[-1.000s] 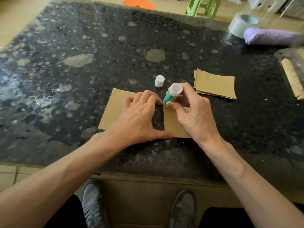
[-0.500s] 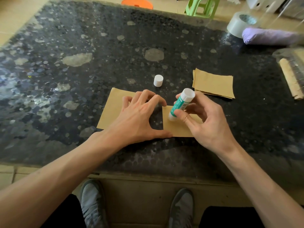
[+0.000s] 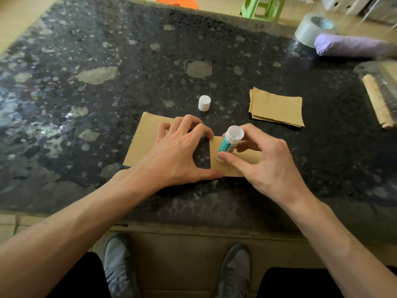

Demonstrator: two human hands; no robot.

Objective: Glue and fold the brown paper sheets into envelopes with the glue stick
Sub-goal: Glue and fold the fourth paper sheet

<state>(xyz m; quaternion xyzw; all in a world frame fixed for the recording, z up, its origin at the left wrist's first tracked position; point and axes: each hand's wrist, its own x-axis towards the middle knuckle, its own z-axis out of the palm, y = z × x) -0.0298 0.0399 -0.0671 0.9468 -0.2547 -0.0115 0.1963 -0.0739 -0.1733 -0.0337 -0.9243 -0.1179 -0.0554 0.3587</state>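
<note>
A brown paper sheet [image 3: 141, 143] lies flat near the table's front edge, and my left hand [image 3: 178, 153] presses on it with spread fingertips. To its right lies a brown paper part [image 3: 247, 162]; my hand hides whether the two join. My right hand [image 3: 266, 164] grips the green-and-white glue stick [image 3: 227, 145], tilted, with its lower end on that part's left edge. The white cap [image 3: 204, 102] stands alone on the table behind my hands. A stack of brown sheets [image 3: 277, 107] lies at the back right.
The dark speckled table [image 3: 107, 61] is bare at left and back. A tape roll [image 3: 311, 29], a purple roll [image 3: 352, 45] and a pale rolled mat [image 3: 378, 102] sit along the right. A green stool [image 3: 262, 7] stands behind the table. My shoes show below its front edge.
My right hand has drawn the glue stick along the paper's left edge, from the far end toward me. My left hand has stayed pressed on the sheet.
</note>
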